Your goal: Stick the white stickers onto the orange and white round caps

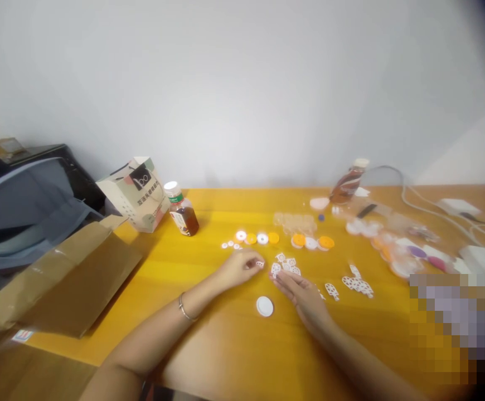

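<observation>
My left hand (239, 268) is closed, thumb and fingertips pinching a small white perforated piece (260, 264). Facing it, my right hand (303, 292) grips another white cut-out piece (275, 270) with a pattern of holes. Just behind the right fingertips lies a loose pile of similar white pieces (291, 266). A round white disc (265, 306) rests on the table between my forearms. To the right of my right hand are a single white cut-out (331, 291) and a larger heap of them (357, 285). Slight blur hides their finer detail.
Behind my hands runs a row of white and orange discs (273, 238), with clear round cups (295, 223) beyond. A honey-coloured jar (182, 211), paper gift bag (142, 197) and open cardboard box (79, 278) stand left. A drink bottle (348, 182) and cables (405, 192) are right.
</observation>
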Action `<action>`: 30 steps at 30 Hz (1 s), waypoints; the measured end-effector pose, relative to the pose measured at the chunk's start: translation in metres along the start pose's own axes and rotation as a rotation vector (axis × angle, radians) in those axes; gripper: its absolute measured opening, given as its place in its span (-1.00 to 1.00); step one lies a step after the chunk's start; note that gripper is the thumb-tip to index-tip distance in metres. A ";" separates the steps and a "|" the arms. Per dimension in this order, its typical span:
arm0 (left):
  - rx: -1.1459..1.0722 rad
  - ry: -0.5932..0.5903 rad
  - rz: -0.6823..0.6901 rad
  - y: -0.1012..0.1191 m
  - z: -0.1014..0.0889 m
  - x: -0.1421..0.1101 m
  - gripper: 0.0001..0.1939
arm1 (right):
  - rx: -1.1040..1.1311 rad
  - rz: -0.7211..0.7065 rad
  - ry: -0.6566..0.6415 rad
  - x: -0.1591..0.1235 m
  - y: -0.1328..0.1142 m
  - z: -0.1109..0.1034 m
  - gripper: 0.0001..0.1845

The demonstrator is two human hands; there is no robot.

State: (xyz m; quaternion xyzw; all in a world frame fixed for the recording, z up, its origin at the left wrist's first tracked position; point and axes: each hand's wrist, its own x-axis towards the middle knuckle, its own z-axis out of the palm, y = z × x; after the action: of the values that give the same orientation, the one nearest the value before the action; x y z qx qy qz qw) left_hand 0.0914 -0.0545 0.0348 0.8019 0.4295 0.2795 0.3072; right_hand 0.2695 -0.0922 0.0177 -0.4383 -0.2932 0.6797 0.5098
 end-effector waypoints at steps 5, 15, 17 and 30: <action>-0.371 0.001 -0.130 0.006 0.003 0.002 -0.72 | -0.048 0.006 -0.014 -0.001 -0.001 0.001 -0.80; -0.147 0.088 0.050 0.015 0.015 -0.005 -0.85 | -0.159 0.012 -0.123 -0.001 -0.001 0.000 -0.78; -0.102 0.100 0.088 0.016 0.015 -0.006 -0.84 | -0.175 -0.006 -0.123 0.000 0.000 -0.001 -0.78; -0.334 0.106 -0.063 0.007 0.022 -0.003 -0.82 | -0.274 -0.064 -0.147 0.011 0.012 -0.010 -0.75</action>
State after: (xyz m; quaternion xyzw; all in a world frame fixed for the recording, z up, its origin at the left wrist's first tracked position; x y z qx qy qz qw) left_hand 0.1093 -0.0654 0.0253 0.7101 0.4178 0.3787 0.4216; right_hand 0.2722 -0.0859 -0.0005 -0.4434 -0.4337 0.6467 0.4439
